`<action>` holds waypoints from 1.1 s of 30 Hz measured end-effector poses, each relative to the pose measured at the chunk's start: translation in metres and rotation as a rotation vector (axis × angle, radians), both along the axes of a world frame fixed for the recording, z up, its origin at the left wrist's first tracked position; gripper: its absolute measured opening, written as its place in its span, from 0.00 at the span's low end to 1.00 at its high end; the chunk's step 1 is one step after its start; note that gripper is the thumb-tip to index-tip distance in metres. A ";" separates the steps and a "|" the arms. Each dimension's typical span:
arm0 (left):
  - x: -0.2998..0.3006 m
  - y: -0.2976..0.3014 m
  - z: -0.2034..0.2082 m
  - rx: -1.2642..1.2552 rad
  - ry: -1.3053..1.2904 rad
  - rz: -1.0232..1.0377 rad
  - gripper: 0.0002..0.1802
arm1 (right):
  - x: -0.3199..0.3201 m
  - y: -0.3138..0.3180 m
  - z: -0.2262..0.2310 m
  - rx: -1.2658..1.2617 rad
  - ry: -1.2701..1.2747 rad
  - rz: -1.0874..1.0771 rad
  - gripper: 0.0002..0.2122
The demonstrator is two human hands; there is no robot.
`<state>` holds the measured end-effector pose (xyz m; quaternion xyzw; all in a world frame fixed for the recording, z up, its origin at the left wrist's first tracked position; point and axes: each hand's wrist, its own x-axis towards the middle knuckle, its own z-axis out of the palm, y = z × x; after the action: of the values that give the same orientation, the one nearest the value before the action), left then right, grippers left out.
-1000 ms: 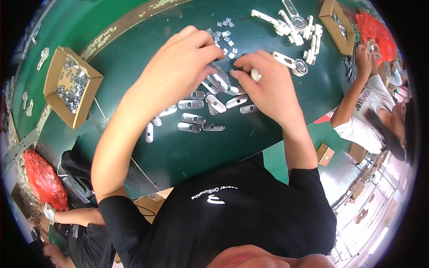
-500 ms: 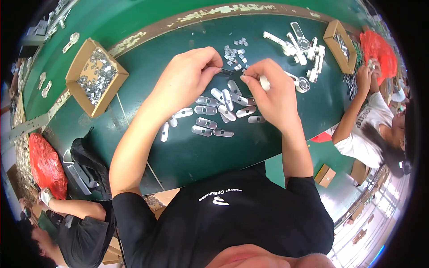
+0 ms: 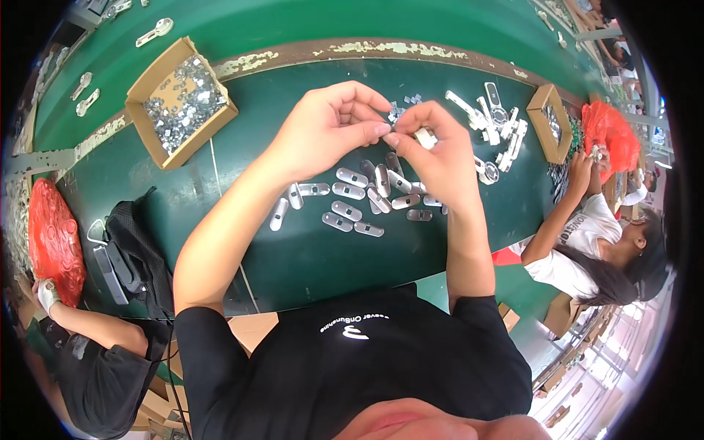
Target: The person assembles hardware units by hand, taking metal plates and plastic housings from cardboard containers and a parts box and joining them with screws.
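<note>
Closer together now: left grip (image 3: 323, 123) half-curled (pinch or gap unclear), right grip (image 3: 445, 158) snug around white part (image 3: 424, 137).

Fingers (image 3: 372, 132) near silver plates (image 3: 357, 193)

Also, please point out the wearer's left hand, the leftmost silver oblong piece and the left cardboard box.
Wearer's left hand (image 3: 326, 123), head view: middle of hand.
Leftmost silver oblong piece (image 3: 279, 213), head view: upper face.
Left cardboard box (image 3: 206, 130), head view: near wall.

black short-sleeved shirt (image 3: 425, 359), small white chest print (image 3: 355, 332), seemingly a curved logo
</note>
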<state>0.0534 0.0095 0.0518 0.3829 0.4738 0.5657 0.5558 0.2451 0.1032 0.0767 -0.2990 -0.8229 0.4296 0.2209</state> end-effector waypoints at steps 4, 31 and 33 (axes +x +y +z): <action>0.013 -0.006 -0.009 0.119 -0.280 0.063 0.19 | -0.014 -0.001 -0.001 -0.583 0.296 -0.091 0.05; -0.023 -0.033 -0.022 0.063 0.303 0.259 0.10 | -0.113 0.063 0.001 -0.345 -0.063 0.101 0.07; -0.032 -0.040 -0.026 0.077 0.364 0.301 0.10 | -0.142 0.060 -0.002 -0.256 -0.088 0.170 0.08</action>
<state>0.0210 -0.0301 0.0254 0.4246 0.5960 0.5815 0.3555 0.1026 0.1637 0.0749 -0.2726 -0.7927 0.5346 0.1075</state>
